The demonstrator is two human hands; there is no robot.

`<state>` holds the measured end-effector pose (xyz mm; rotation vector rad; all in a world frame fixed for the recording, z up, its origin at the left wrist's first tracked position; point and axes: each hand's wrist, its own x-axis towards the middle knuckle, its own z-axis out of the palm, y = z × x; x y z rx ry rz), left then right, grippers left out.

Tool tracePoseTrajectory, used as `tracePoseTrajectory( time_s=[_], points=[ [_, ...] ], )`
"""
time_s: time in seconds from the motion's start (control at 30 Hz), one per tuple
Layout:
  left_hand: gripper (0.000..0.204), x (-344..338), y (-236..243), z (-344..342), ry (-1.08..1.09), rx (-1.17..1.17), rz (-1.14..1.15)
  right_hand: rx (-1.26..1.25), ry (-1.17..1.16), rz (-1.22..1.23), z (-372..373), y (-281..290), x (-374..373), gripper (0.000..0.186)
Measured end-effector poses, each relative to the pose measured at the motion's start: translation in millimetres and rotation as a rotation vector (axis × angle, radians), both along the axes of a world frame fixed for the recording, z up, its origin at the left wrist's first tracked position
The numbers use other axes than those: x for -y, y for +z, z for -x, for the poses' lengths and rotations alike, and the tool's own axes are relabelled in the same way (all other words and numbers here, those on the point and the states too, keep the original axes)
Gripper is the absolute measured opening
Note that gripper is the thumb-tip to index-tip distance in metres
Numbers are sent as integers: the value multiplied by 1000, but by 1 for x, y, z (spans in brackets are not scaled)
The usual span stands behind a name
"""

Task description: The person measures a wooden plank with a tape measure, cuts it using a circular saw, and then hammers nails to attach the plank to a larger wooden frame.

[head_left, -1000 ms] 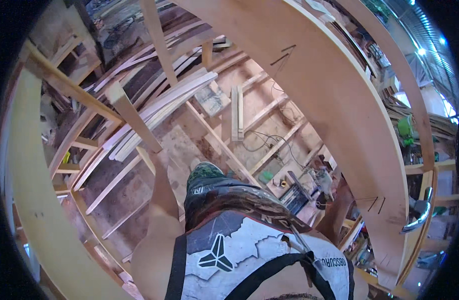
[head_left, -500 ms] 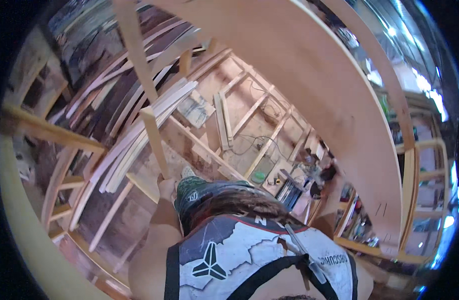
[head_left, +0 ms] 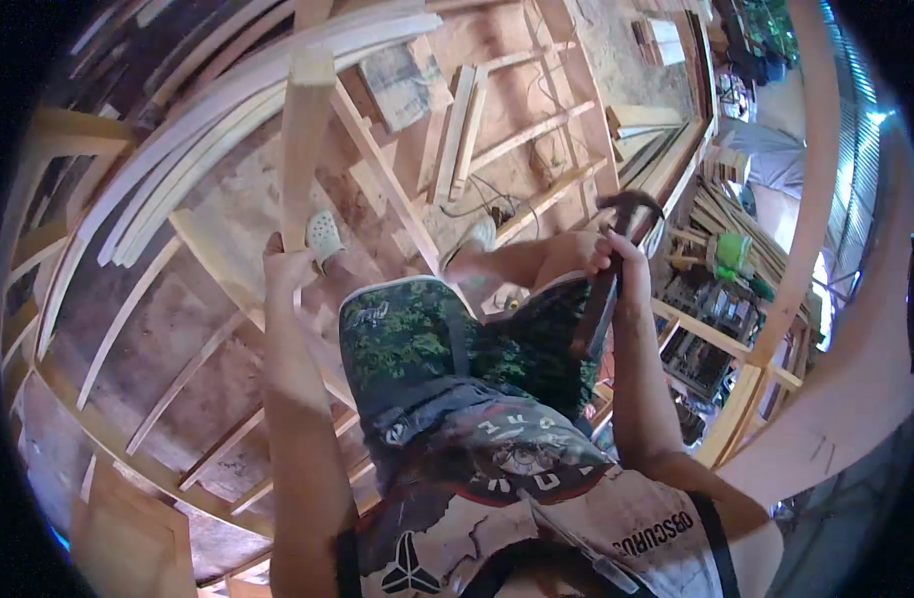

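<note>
My left hand (head_left: 289, 267) is closed around the lower end of a pale wooden strip (head_left: 303, 149), which stretches away from me. In my right hand (head_left: 624, 261) is a dark claw hammer (head_left: 598, 311), held by the handle, its head (head_left: 632, 205) above the fist and the handle slanting down toward my shorts. Beyond the left hand, a bundle of long pale wood strips (head_left: 218, 125) crosses the strip. Between my hands, my feet in white clogs (head_left: 324, 237) stand among wooden framing.
A wooden frame with crossbars (head_left: 536, 135) lies ahead on the floor, a dark cable (head_left: 492, 194) beside it. Curved ribs (head_left: 203, 374) spread at the left. A toolbox-like dark rack (head_left: 711, 349), stacked slats (head_left: 741, 234) and an upright post (head_left: 810, 189) are at the right.
The view has swung, and the broad wooden panel no longer covers the middle. Both hands now sit higher in view; the hammer shows clearly where the right hand was blurred. The left still grips the strip.
</note>
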<state>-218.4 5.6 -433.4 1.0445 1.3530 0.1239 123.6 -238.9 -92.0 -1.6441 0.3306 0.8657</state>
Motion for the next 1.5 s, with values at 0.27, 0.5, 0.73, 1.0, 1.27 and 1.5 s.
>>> tracePoseTrajectory(
  time_s=[0.27,0.5,0.73,1.0,1.27,1.5],
  points=[
    [46,-40,-42,-32,-149,-6,20,-205,302,398,13,-145,5,15],
    [58,-33,-137,-37,-323,-256,-780,-685,208,261,-25,-237,56,13],
    [57,5,-39,-136,-899,-830,-411,-830,9,14,-157,-182,156,21],
    [49,26,98,-235,-1023,-663,-522,-506,-229,114,-256,-93,279,16],
    [37,47,154,-357,-714,-254,-555,234,-523,-74,-330,10,250,34],
    [30,23,150,-449,-779,-197,-451,926,-376,-276,-500,183,159,33]
  ],
)
